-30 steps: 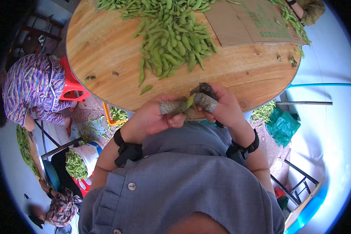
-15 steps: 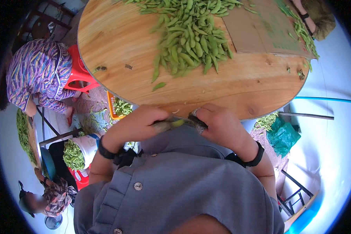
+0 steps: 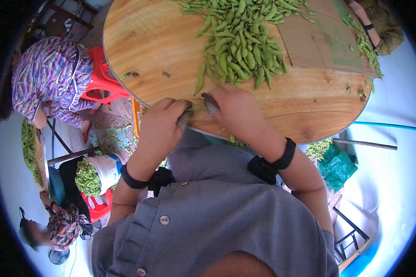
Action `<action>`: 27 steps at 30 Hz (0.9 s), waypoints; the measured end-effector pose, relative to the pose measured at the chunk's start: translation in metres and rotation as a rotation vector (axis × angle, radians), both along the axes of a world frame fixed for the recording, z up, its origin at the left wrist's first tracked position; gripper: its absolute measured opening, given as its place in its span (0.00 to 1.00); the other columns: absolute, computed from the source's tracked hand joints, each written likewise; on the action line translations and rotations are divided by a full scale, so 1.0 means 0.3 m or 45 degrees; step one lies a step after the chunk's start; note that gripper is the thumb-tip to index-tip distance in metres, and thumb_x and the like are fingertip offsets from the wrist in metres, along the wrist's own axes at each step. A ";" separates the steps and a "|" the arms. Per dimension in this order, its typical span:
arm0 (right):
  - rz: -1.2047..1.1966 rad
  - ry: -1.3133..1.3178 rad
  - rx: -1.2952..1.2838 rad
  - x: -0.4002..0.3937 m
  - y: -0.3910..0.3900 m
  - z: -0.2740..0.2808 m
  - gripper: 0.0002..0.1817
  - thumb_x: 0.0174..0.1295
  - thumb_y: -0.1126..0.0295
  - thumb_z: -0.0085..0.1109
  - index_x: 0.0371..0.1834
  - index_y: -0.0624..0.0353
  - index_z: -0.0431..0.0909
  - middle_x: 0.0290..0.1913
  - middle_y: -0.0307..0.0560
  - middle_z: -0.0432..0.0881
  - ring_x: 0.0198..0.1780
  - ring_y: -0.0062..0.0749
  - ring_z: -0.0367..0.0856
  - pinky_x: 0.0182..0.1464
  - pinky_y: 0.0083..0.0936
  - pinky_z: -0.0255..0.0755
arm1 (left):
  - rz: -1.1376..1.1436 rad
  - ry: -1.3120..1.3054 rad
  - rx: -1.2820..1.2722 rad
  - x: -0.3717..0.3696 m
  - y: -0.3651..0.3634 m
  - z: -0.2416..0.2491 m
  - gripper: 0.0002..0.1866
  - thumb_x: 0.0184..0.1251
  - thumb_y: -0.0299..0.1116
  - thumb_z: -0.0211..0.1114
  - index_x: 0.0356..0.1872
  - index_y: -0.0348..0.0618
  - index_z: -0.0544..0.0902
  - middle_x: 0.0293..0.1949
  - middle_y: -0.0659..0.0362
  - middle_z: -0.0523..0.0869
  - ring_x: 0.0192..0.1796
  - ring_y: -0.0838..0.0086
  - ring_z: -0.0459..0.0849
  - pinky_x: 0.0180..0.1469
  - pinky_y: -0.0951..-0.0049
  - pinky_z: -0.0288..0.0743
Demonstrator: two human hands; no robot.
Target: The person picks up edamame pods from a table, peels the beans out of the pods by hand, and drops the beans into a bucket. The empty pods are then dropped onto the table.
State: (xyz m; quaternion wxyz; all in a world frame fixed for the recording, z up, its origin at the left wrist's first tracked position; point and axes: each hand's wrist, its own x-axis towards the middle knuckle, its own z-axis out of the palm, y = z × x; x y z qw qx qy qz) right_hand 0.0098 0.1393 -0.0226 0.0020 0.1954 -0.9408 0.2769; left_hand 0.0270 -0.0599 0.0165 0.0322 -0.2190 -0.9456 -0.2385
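A heap of green pods (image 3: 245,51) lies on the round wooden table (image 3: 143,44). Over the table's near edge is my left hand (image 3: 159,129), its fingers pressed together; grey coverings show at the fingertips, and whatever they may hold cannot be made out. My right hand (image 3: 240,113) is farther in over the wood, just below the near end of the heap. Its fingers are bent, with a dark grey covering on the thumb side, and blur hides their tips. A few pods (image 3: 235,140) show at the table's near edge, below my right hand.
Flattened cardboard (image 3: 319,44) lies at the table's right. A person in patterned clothes (image 3: 53,76) is by a red stool (image 3: 97,83). Below them stand a white bucket of pods (image 3: 107,171) and another person (image 3: 62,228). A green bag (image 3: 337,168) is at right; another person's forearm (image 3: 367,23) is upper right.
Both my hands have moved up and forward from the near edge onto the table, my right hand closer to the heap. The green pod seen between them before is no longer clearly visible.
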 end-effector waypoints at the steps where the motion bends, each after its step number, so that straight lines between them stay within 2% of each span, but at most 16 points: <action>1: -0.002 -0.002 0.010 0.011 0.020 0.005 0.12 0.51 0.72 0.60 0.41 0.58 0.79 0.37 0.53 0.80 0.35 0.53 0.79 0.38 0.38 0.75 | 0.011 -0.020 -0.039 -0.002 0.029 -0.001 0.10 0.50 0.29 0.64 0.35 0.40 0.81 0.33 0.48 0.80 0.38 0.51 0.80 0.39 0.57 0.74; 3: -0.075 -0.146 -0.374 0.046 0.077 0.016 0.12 0.48 0.70 0.58 0.35 0.64 0.76 0.29 0.58 0.78 0.33 0.55 0.80 0.32 0.43 0.73 | 0.012 -0.047 -0.067 -0.005 0.050 -0.001 0.09 0.53 0.29 0.63 0.35 0.39 0.81 0.35 0.47 0.81 0.38 0.49 0.80 0.39 0.57 0.74; 4: -0.089 -0.152 -0.367 0.066 0.110 0.008 0.12 0.48 0.70 0.58 0.35 0.64 0.76 0.29 0.58 0.78 0.33 0.55 0.80 0.32 0.43 0.73 | -0.084 -0.147 -0.007 -0.005 0.046 0.003 0.09 0.51 0.28 0.61 0.35 0.40 0.80 0.33 0.48 0.80 0.38 0.51 0.80 0.39 0.56 0.73; 6: -0.187 -0.481 -0.622 0.106 0.181 -0.015 0.08 0.55 0.75 0.55 0.36 0.64 0.79 0.28 0.45 0.82 0.30 0.27 0.79 0.35 0.25 0.72 | -0.184 -0.256 0.056 -0.004 0.006 0.013 0.09 0.50 0.26 0.60 0.35 0.40 0.80 0.32 0.48 0.80 0.38 0.52 0.80 0.38 0.55 0.73; 9: -0.232 -0.577 -0.517 0.153 0.252 -0.006 0.07 0.58 0.72 0.57 0.36 0.64 0.79 0.27 0.38 0.80 0.30 0.19 0.74 0.33 0.22 0.70 | -0.125 -0.461 -0.268 0.010 -0.116 0.030 0.09 0.51 0.30 0.62 0.35 0.41 0.80 0.31 0.49 0.80 0.38 0.52 0.80 0.38 0.55 0.73; 11: -0.246 -0.678 -0.596 0.163 0.244 0.004 0.08 0.58 0.71 0.58 0.36 0.64 0.79 0.27 0.39 0.80 0.30 0.20 0.74 0.33 0.22 0.70 | 0.120 -0.461 -0.640 0.033 -0.159 0.034 0.12 0.49 0.34 0.66 0.35 0.42 0.80 0.31 0.52 0.81 0.39 0.53 0.81 0.39 0.56 0.74; 12: -0.255 -0.771 -0.659 0.165 0.239 0.011 0.09 0.58 0.70 0.59 0.36 0.64 0.79 0.26 0.39 0.79 0.30 0.20 0.74 0.33 0.22 0.70 | 0.043 -0.169 -0.496 0.041 -0.158 0.032 0.15 0.48 0.37 0.69 0.36 0.43 0.81 0.35 0.53 0.82 0.42 0.55 0.81 0.41 0.59 0.75; 13: -0.249 -0.770 -0.668 0.162 0.236 0.015 0.09 0.58 0.70 0.59 0.36 0.64 0.79 0.26 0.39 0.79 0.30 0.20 0.74 0.33 0.22 0.70 | 0.046 -0.167 -0.505 0.045 -0.143 0.035 0.15 0.48 0.37 0.69 0.36 0.43 0.81 0.35 0.53 0.82 0.42 0.55 0.81 0.41 0.59 0.75; 16: -0.094 -0.803 -0.703 0.154 0.222 0.032 0.09 0.59 0.68 0.60 0.36 0.63 0.80 0.27 0.38 0.79 0.29 0.18 0.73 0.32 0.20 0.69 | -0.160 0.145 -0.027 0.057 0.017 0.058 0.14 0.51 0.34 0.67 0.39 0.41 0.80 0.41 0.51 0.81 0.47 0.56 0.79 0.44 0.60 0.75; 18: -0.007 -0.585 -0.600 0.158 0.208 0.051 0.11 0.54 0.67 0.58 0.32 0.65 0.76 0.25 0.58 0.77 0.29 0.47 0.78 0.33 0.36 0.70 | -0.262 0.112 0.100 0.053 0.098 0.054 0.13 0.52 0.32 0.66 0.39 0.40 0.80 0.43 0.50 0.80 0.48 0.56 0.78 0.44 0.61 0.75; 19: -0.016 -0.582 -0.593 0.164 0.211 0.051 0.11 0.54 0.67 0.58 0.32 0.65 0.76 0.25 0.58 0.77 0.29 0.47 0.78 0.33 0.36 0.70 | -0.430 -0.040 0.051 0.039 0.126 0.039 0.14 0.53 0.32 0.65 0.41 0.40 0.80 0.40 0.50 0.80 0.47 0.55 0.79 0.45 0.60 0.75; 21: 0.038 -0.378 -0.471 0.175 0.220 0.048 0.11 0.62 0.64 0.59 0.39 0.61 0.80 0.27 0.35 0.79 0.23 0.12 0.70 0.26 0.17 0.67 | -0.606 -0.189 0.006 0.015 0.157 0.011 0.14 0.53 0.31 0.65 0.42 0.40 0.80 0.38 0.50 0.81 0.45 0.53 0.79 0.45 0.59 0.75; 22: 0.025 -0.371 -0.469 0.179 0.225 0.057 0.11 0.62 0.64 0.59 0.39 0.61 0.80 0.27 0.35 0.79 0.23 0.12 0.70 0.26 0.17 0.67 | -0.621 -0.266 0.051 0.000 0.169 0.000 0.13 0.56 0.31 0.64 0.43 0.39 0.81 0.35 0.53 0.81 0.41 0.58 0.80 0.43 0.62 0.75; 24: -0.179 -0.639 -0.793 0.192 0.232 0.086 0.13 0.57 0.70 0.53 0.44 0.64 0.75 0.27 0.53 0.79 0.28 0.41 0.80 0.31 0.34 0.72 | -0.649 -0.339 0.089 -0.012 0.187 -0.012 0.12 0.59 0.30 0.63 0.44 0.39 0.82 0.32 0.56 0.82 0.38 0.63 0.82 0.42 0.65 0.75; 26: -0.201 -0.758 -0.861 0.210 0.242 0.115 0.14 0.57 0.73 0.51 0.47 0.63 0.73 0.28 0.49 0.80 0.26 0.35 0.80 0.28 0.30 0.73 | -0.252 -1.043 0.773 -0.014 0.196 -0.016 0.10 0.65 0.31 0.62 0.43 0.37 0.82 0.29 0.63 0.82 0.33 0.77 0.79 0.38 0.74 0.73; 27: -0.218 -0.892 -0.927 0.220 0.243 0.124 0.16 0.57 0.75 0.48 0.51 0.63 0.71 0.28 0.45 0.80 0.24 0.28 0.79 0.26 0.26 0.73 | -0.257 -1.040 0.769 -0.013 0.200 -0.023 0.10 0.65 0.31 0.62 0.43 0.37 0.82 0.29 0.63 0.82 0.33 0.77 0.79 0.38 0.74 0.73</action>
